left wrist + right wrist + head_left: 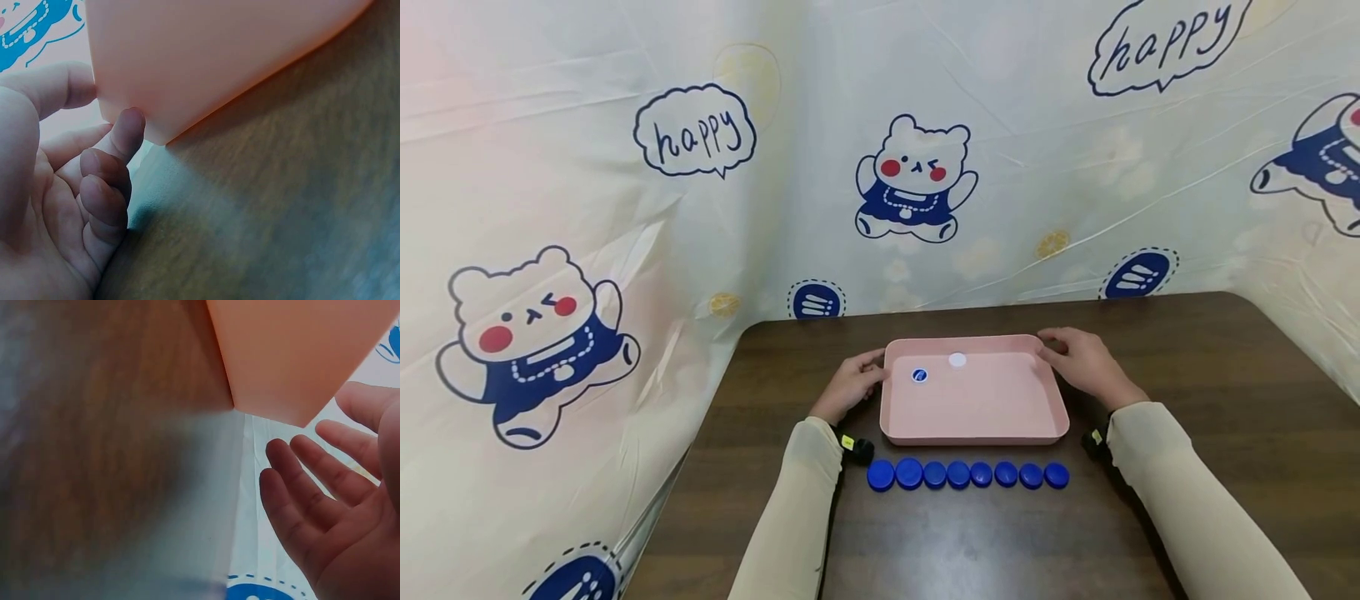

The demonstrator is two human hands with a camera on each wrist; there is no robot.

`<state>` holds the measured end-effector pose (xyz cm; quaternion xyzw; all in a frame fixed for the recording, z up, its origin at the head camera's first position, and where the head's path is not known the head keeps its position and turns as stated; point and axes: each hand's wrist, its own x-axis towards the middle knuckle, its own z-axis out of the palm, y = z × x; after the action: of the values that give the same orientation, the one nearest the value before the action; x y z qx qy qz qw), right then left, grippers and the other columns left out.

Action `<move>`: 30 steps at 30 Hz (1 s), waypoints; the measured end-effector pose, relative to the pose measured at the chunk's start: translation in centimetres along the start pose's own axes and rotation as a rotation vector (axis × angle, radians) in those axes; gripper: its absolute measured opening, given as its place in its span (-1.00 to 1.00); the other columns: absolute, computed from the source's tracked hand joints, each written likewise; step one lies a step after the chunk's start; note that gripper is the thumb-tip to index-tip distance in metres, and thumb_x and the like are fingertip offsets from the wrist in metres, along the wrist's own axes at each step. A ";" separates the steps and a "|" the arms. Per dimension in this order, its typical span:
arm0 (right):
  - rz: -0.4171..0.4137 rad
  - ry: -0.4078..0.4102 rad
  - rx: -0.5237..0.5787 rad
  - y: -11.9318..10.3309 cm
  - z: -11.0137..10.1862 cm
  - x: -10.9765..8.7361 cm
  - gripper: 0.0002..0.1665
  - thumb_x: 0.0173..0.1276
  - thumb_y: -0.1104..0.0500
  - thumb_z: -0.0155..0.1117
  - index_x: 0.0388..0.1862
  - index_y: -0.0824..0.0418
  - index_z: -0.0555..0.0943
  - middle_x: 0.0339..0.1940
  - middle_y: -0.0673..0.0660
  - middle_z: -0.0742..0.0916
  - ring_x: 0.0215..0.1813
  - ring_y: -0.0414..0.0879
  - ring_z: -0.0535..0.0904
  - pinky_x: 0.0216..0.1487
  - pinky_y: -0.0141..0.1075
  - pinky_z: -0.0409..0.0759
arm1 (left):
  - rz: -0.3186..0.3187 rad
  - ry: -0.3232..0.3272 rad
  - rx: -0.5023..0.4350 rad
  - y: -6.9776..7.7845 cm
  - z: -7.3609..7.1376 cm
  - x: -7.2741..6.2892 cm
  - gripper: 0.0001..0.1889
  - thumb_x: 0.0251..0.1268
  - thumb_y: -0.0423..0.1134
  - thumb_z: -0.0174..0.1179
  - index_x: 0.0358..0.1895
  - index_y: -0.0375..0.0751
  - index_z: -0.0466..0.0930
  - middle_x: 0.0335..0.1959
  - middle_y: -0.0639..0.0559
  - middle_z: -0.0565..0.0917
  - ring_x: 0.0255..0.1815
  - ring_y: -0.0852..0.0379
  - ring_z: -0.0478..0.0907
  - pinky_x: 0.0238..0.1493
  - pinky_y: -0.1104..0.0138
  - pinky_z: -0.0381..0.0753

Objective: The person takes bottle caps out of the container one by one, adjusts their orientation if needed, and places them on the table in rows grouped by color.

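Observation:
A shallow pink rectangular tray (977, 408) lies on the table between the two hands. Its floor bears a white round spot (957, 360) and a small blue-and-white round mark (920, 376). At the tray's far left corner, the left hand (854, 383) holds the edge: the thumb meets the rim and a fingertip touches the outer wall, as the left wrist view shows. The right hand (1090, 360) is at the far right corner, thumb by the rim, other fingers (281, 487) loosely spread and fairly straight. Several blue round caps (958, 475) form a row in front of the tray.
The dark wooden table (970, 550) ends at a rounded back edge close behind the tray. A pale printed curtain (820, 167) hangs behind it and along both sides. Each wrist wears a black strapped-on camera, such as the left one (863, 452).

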<state>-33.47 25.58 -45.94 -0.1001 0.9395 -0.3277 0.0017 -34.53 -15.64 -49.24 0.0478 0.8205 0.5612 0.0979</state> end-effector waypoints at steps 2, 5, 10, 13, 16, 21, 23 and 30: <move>0.021 -0.010 0.017 0.3 0.1 0.1 -0.41 0.47 -0.09 0.12 0.30 0.28 0.48 0.14 0.33 0.59 0.08 0.21 0.53 0.04 0.14 0.51 | -0.002 0.001 0.000 -0.1 0.1 0.0 -0.46 0.31 -0.17 0.23 0.36 -0.09 0.44 -0.44 -0.05 0.54 -0.50 0.05 0.43 -0.46 0.30 0.48; 0.043 -0.033 0.028 0.7 0.3 0.0 -0.38 0.47 -0.10 0.12 0.30 0.30 0.47 0.13 0.35 0.60 0.10 0.23 0.54 0.07 0.15 0.49 | 0.003 0.008 0.001 -0.3 0.2 -0.1 -0.47 0.30 -0.18 0.23 0.35 -0.08 0.45 -0.46 -0.05 0.54 -0.51 0.05 0.43 -0.48 0.29 0.47; 0.045 -0.039 0.053 1.3 0.6 -0.1 -0.40 0.46 -0.08 0.14 0.27 0.32 0.50 0.11 0.36 0.62 0.07 0.23 0.56 0.04 0.12 0.51 | 0.006 0.012 0.003 -0.4 0.3 -0.3 -0.47 0.29 -0.17 0.24 0.34 -0.04 0.46 -0.49 -0.04 0.53 -0.52 0.06 0.42 -0.49 0.29 0.46; 0.035 -0.026 0.079 1.5 0.9 -0.2 -0.43 0.46 -0.05 0.15 0.26 0.33 0.51 0.11 0.36 0.62 0.06 0.23 0.57 0.03 0.10 0.52 | 0.003 0.006 0.004 -0.4 0.3 -0.4 -0.47 0.30 -0.17 0.24 0.35 -0.04 0.46 -0.49 -0.04 0.52 -0.53 0.06 0.42 -0.48 0.29 0.46; 0.029 -0.033 0.107 1.7 1.2 -0.1 -0.42 0.47 -0.05 0.15 0.26 0.33 0.50 0.12 0.36 0.61 0.08 0.23 0.56 0.05 0.10 0.51 | -0.004 0.002 -0.001 -0.4 0.2 -0.6 -0.48 0.30 -0.18 0.24 0.34 -0.03 0.46 -0.50 -0.04 0.51 -0.53 0.06 0.42 -0.48 0.30 0.46; 0.037 -0.040 0.162 2.3 1.5 0.0 -0.40 0.47 -0.04 0.15 0.29 0.35 0.47 0.16 0.38 0.59 0.12 0.25 0.52 0.10 0.13 0.47 | -0.014 -0.003 0.003 -0.4 0.3 -0.7 -0.49 0.30 -0.17 0.24 0.33 -0.02 0.47 -0.48 -0.05 0.52 -0.52 0.05 0.42 -0.46 0.29 0.47; 0.044 -0.037 0.166 2.5 1.5 0.2 -0.38 0.46 -0.07 0.15 0.29 0.36 0.47 0.18 0.39 0.58 0.16 0.27 0.49 0.14 0.15 0.43 | -0.012 -0.007 0.003 -0.3 0.2 -0.6 -0.48 0.31 -0.16 0.24 0.34 -0.04 0.46 -0.46 -0.08 0.53 -0.52 0.06 0.43 -0.46 0.30 0.47; 0.057 -0.045 0.171 3.0 1.8 1.0 -0.32 0.48 -0.12 0.09 0.32 0.37 0.44 0.25 0.42 0.52 0.27 0.33 0.38 0.24 0.20 0.30 | 0.002 -0.005 0.005 0.1 -0.3 0.0 -0.47 0.29 -0.18 0.26 0.34 -0.06 0.47 -0.49 -0.05 0.51 -0.52 0.05 0.43 -0.48 0.29 0.47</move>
<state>-34.86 26.57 -49.12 -0.0801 0.9102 -0.4043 0.0409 -34.55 -15.86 -49.04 0.0503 0.8217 0.5590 0.0992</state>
